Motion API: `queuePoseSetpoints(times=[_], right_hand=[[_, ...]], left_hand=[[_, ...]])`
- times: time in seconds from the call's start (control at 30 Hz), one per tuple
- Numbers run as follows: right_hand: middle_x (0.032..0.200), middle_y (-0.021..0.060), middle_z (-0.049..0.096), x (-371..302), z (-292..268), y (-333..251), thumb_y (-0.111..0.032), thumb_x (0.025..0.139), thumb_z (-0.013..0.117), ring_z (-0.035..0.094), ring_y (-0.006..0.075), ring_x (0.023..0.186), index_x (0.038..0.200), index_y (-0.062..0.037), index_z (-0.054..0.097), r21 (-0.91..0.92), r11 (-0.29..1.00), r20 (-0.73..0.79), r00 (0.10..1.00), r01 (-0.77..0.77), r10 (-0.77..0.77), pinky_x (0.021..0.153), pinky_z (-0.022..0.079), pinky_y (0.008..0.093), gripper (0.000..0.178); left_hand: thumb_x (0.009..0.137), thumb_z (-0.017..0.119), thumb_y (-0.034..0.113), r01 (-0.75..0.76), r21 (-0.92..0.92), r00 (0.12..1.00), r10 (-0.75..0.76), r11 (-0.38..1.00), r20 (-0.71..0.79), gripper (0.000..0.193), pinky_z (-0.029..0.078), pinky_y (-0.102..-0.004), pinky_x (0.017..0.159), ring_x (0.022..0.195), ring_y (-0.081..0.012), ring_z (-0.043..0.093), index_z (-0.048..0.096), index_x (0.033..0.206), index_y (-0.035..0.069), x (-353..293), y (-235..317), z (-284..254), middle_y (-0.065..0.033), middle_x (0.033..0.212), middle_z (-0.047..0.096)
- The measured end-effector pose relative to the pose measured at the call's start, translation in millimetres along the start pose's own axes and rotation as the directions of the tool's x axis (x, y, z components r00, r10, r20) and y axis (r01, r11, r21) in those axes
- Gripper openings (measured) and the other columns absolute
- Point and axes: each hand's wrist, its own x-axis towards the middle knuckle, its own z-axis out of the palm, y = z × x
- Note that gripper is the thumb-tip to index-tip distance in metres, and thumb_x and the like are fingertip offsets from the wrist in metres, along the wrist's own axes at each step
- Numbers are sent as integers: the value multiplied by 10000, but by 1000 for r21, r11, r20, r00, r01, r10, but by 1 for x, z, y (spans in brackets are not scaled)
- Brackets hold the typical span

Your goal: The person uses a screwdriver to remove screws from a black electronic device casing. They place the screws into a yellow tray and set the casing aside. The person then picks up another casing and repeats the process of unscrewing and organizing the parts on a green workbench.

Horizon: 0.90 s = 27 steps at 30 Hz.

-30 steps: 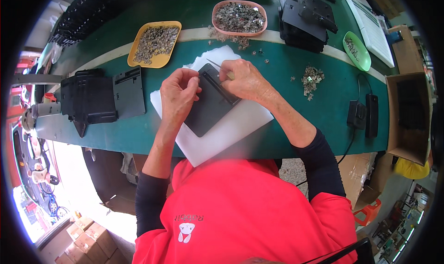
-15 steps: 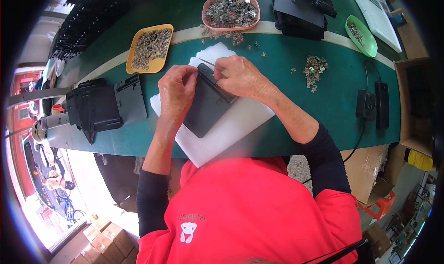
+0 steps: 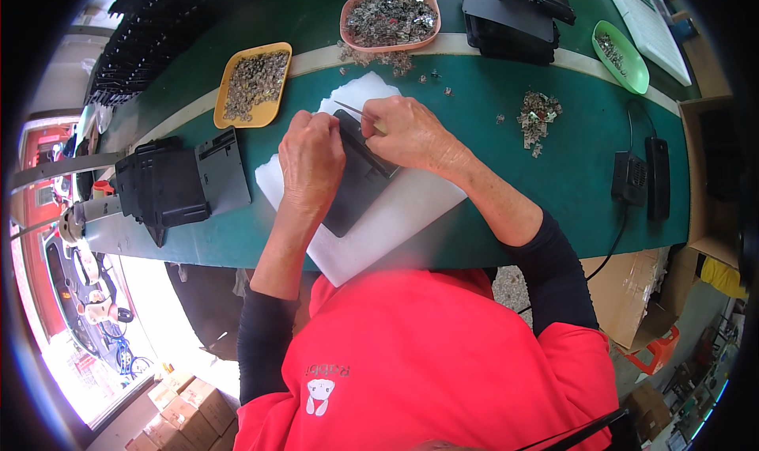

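Note:
A flat black plastic panel [image 3: 356,190] with a long slot near its far edge lies on a white foam sheet [image 3: 411,202] in front of me. My left hand [image 3: 310,158] is closed above the panel's left side, thumb and fingers pinched; whatever they hold is hidden. My right hand [image 3: 411,132] is closed around a thin pointed metal tool [image 3: 348,107], whose tip sticks out leftward past the panel's far end. Its fingers hover by the slot, close to the left hand's fingertips.
Small metal clips fill a yellow tray [image 3: 219,107], a pink tray [image 3: 345,33] and a green tray [image 3: 639,79]. A loose clip pile [image 3: 538,119] lies at right, near a black power adapter [image 3: 630,178]. Black panels [image 3: 506,16] are stacked behind; a black housing [image 3: 166,182] sits left.
My left hand has moved right over the panel and turned so that its back shows more. The right hand and the pointed tool stay nearly in place.

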Motion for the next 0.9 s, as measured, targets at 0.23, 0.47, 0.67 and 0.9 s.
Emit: queuePoseSetpoints(times=[0.23,0.47,0.67,0.9], right_hand=[[813,168,665,-1,0,0,-88,670,562,641,365,811,768,-36,644,-7,1000,-4,1000,-13,13,736,500,433,138],[803,163,671,-1,0,-1,-88,674,569,648,358,804,771,-43,653,-24,1000,-18,1000,-7,7,729,503,430,136],[831,178,670,0,-2,-5,-96,690,605,651,352,831,804,-30,654,-32,999,2,1000,-30,30,757,508,412,141],[800,174,668,0,-1,-3,-92,697,623,658,337,801,815,-3,644,-46,999,7,1000,-18,19,742,512,387,150]], left_hand=[[811,661,31,-11,-76,993,2,997,-119,56,496,-401,670,717,-327,620,668,857,0,-8,-5,9,-150,785,603],[810,666,29,75,-86,995,-80,993,-60,47,491,-376,665,687,-274,606,659,842,-5,-3,-5,7,-123,749,592],[808,675,35,-84,-14,969,78,996,-236,143,482,-394,725,811,-295,589,671,946,-2,-22,-4,21,-140,906,586],[852,679,187,-129,231,977,164,964,-137,450,436,-438,914,1129,-334,522,580,1245,-11,-48,3,17,-167,1239,550]])
